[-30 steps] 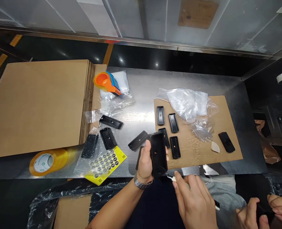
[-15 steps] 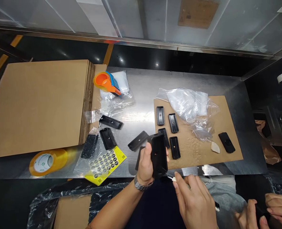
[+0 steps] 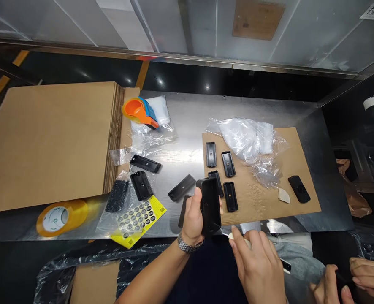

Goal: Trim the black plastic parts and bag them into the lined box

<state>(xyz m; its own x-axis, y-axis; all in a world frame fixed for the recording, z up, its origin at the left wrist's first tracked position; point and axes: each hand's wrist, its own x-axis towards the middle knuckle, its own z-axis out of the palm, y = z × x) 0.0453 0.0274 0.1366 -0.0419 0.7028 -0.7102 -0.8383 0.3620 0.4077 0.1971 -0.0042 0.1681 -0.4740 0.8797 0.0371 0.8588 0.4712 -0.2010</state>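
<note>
Steel bench w/ clear bags (contents unclear): your left hand grips black casing; right hand pinches small blade.

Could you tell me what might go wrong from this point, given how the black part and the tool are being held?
The left hand grips the black rectangular plastic housing while the right hand works a small white-handled blade tool at its lower corner; a slip could nick the left fingers. The housing is held off the steel table's front edge, so a dropped piece might fall into the lap.
</note>
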